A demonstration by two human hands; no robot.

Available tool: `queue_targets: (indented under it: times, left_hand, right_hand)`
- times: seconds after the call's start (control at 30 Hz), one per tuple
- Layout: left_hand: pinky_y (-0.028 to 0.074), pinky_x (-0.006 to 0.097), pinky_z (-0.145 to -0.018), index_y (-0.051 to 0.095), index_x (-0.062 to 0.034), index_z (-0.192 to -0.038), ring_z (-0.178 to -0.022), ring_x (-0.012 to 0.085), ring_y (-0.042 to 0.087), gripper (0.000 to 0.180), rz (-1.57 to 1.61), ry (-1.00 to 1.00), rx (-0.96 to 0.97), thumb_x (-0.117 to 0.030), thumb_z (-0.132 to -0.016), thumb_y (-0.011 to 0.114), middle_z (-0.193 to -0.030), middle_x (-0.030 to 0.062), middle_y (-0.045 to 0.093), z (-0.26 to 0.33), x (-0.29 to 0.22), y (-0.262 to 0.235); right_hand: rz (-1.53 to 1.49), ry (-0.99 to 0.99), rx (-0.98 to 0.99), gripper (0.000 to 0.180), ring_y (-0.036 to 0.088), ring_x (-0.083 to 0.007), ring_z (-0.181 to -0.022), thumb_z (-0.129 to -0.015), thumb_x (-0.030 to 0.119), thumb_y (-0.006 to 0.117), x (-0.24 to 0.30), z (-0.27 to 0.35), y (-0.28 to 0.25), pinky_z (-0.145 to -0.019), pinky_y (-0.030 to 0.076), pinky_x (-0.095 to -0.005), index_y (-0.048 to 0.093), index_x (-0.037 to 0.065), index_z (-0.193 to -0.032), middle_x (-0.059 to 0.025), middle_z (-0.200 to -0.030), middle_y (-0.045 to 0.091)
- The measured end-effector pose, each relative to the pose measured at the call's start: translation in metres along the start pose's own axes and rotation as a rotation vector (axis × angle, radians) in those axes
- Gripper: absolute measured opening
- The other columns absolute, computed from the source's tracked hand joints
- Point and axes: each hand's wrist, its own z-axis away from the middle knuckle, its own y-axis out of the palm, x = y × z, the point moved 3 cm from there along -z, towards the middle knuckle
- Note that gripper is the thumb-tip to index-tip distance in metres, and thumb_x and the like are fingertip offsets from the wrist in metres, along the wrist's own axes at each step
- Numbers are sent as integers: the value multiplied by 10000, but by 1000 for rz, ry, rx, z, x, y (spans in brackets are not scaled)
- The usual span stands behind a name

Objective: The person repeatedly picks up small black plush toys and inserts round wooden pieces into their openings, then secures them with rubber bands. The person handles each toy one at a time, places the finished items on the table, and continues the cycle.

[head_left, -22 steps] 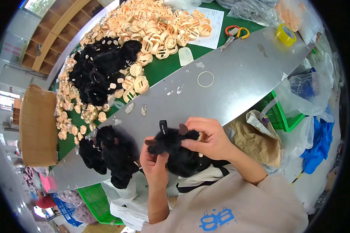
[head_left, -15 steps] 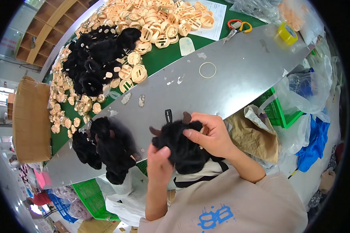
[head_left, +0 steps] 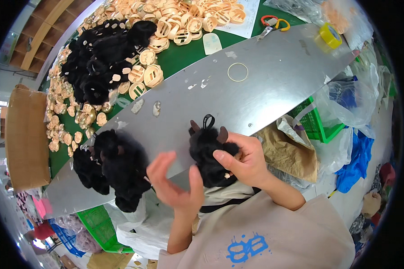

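Gripping the black plush toy (head_left: 209, 152) in my right hand (head_left: 246, 162), I have my fingers wrapped over its side and my thumb pressed into the fur, so it sits just off the near edge of the grey metal worktop (head_left: 274, 85), close to my chest. It faces up and away from me — the two brown horns and the little black hanging loop point toward the table — which I judge keeps its top side in plain sight while I turn it. My left hand (head_left: 175, 181) is free of it: palm open, fingers spread and slightly curled, hovering just beside the toy with nothing in it. To my left, a heap of the same black toys (head_left: 114, 168) lies on the corner of the worktop, near enough to reach without leaning. Farther back, on the green mat (head_left: 184, 60), a second black heap (head_left: 101, 58) rests among a wide scatter of round tan wooden pieces (head_left: 175, 20), well apart from my hands. A lone rubber band (head_left: 238, 71) sits on the bare metal, and scissors with red and yellow handles (head_left: 271, 23) and a roll of yellow tape (head_left: 330, 35) lie at the far edge. A green basket (head_left: 316, 121) with clear bags hangs beside the table on my right — whether it holds anything more, I cannot tell.
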Motion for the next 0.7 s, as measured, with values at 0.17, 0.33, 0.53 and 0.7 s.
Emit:
queue_targets:
  times: [0.17,0.33,0.53,0.7]
  left_hand:
    - [409,387,-1016,497,152,-1288,-1153,330,569,651,362,-235,328,-371,-905,547,-1267,268,560,26,-9,2]
    - [429,334,-966,490,110,-1307,-1118,242,569,663,528,-483,496,-400,-892,570,-1201,206,584,29,6,-2]
    - [469,368,-1014,449,98,-1321,-1154,262,594,534,1317,-853,121,-112,-864,627,-1258,170,588,37,30,-6]
    - [485,384,-970,450,3,-1352,-1118,262,589,571,970,-812,80,-27,-808,622,-1238,133,572,21,18,-3]
  right_hand:
    - [299,-420,158,159,538,-145,-514,-830,121,744,7,7,13,-414,390,-258,636,18,-884,-68,-743,535]
    - [552,-562,209,189,564,-192,-599,-740,112,743,6,21,15,-495,464,-290,661,56,-901,-67,-842,563]
    - [323,-427,349,387,624,-267,-959,-812,-32,614,25,20,9,-759,541,-320,661,49,-1188,-149,-1149,574]
    - [-233,-101,161,280,672,-210,-960,-917,-37,584,25,31,-3,-803,562,-302,602,2,-1194,-173,-1102,656]
